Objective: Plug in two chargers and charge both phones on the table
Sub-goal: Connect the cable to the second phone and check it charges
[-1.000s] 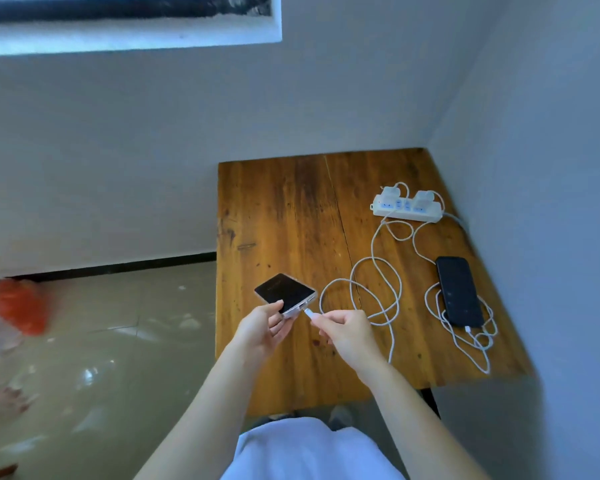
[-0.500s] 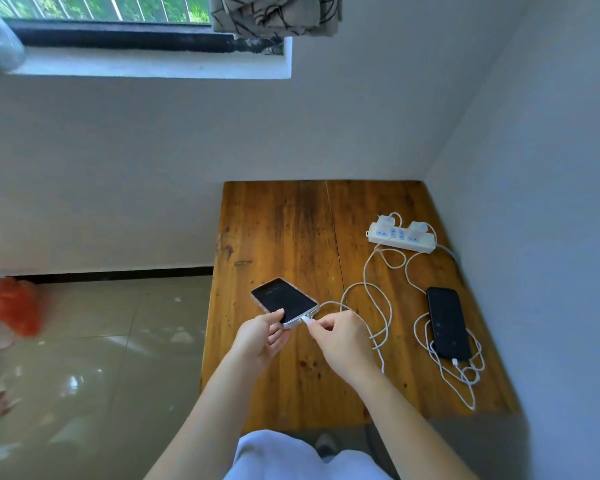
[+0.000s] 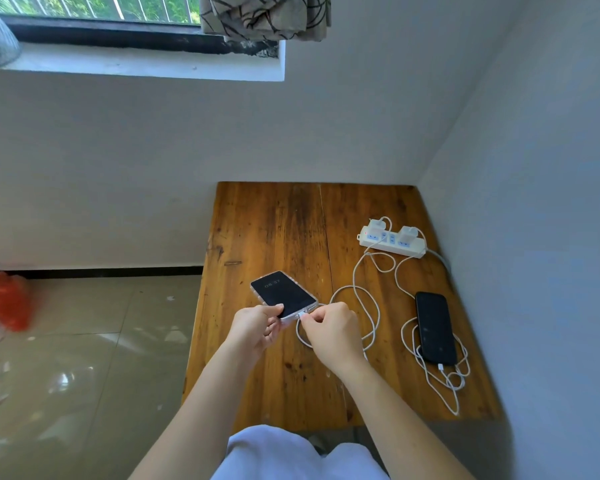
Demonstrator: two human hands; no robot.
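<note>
While left hand [image 3: 257, 329] grips clear-cased black phone [image 3: 283, 294] at frame centre, bracing port; right hand [image 3: 329, 329] pinches white cable plug [image 3: 302, 315] there. Second black phone [image 3: 434, 327] lower right, cabled.

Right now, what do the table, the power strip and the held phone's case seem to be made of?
Table: wood, varnished; visible grain, plank seam, slight sheen.
Power strip: probably white plastic, smooth and moulded.
Case on the phone held by the left hand: likely clear soft plastic or silicone; pale translucent rim, too small for certainty.
</note>
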